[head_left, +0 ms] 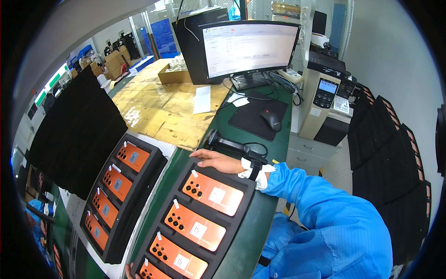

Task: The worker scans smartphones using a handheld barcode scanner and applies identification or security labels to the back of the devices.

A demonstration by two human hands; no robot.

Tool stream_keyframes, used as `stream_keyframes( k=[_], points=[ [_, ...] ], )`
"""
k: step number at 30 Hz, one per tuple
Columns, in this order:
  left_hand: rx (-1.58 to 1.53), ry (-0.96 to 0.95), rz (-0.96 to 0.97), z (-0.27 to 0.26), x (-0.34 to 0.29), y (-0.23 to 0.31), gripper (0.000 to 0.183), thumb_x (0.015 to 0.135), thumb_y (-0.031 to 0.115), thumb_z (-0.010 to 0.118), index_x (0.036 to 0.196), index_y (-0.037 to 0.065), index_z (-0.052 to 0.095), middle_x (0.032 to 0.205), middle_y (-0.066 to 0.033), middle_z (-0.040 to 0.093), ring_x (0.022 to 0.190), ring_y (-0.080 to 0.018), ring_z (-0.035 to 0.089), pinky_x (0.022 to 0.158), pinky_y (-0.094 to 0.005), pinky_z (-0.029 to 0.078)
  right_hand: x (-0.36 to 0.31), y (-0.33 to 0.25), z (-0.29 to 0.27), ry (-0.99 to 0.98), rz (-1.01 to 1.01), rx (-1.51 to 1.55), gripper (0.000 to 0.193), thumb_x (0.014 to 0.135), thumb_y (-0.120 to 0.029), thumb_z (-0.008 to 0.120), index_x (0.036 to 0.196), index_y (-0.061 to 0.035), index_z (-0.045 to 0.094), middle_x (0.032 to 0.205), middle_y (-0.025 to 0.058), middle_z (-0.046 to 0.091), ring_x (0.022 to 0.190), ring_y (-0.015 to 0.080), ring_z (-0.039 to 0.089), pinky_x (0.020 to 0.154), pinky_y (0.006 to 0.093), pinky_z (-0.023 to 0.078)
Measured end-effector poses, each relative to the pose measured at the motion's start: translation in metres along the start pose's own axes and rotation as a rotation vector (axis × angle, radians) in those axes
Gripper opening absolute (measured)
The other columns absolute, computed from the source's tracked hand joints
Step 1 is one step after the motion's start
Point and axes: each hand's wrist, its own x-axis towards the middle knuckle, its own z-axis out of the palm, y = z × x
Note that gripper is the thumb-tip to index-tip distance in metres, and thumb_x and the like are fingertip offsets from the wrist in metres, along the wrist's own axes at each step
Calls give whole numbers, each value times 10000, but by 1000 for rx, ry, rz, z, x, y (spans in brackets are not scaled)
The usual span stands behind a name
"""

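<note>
The right hand [218, 161] lies flat, fingers spread, on the far edge of a black foam tray [241, 183] on the green bench [253, 223]. The tray holds orange phone back covers [212, 193] in a row, each in its own slot. Fingertips of the left hand [127, 269] touch the tray's near corner at the lower edge; whether that hand is open or closed cannot be told. A black handheld scanner [227, 145] lies just beyond the right hand. A second tray [155, 162] of orange covers sits to the left.
</note>
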Motion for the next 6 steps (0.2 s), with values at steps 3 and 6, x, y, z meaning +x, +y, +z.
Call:
stream_keyframes(
  k=[3,6],
  points=[
    [-99,12,-56,15,-6,19,591,1065,181,623,1588,-28,444,1555,-208,560,1359,-338,593,1150,-454,470,-1,0,-1,-5,-15,-17,462,1063,-142,598,1504,-26,525,1456,125,590,1368,199,523,1170,329,404],
    [-129,12,-112,22,-5,22,652,1046,215,658,1606,-22,423,1597,-207,522,1416,-351,546,1197,-475,428,-2,-1,-1,1,-6,-73,474,1066,-144,596,1519,-28,515,1469,133,588,1376,206,522,1179,335,400]
  ],
)
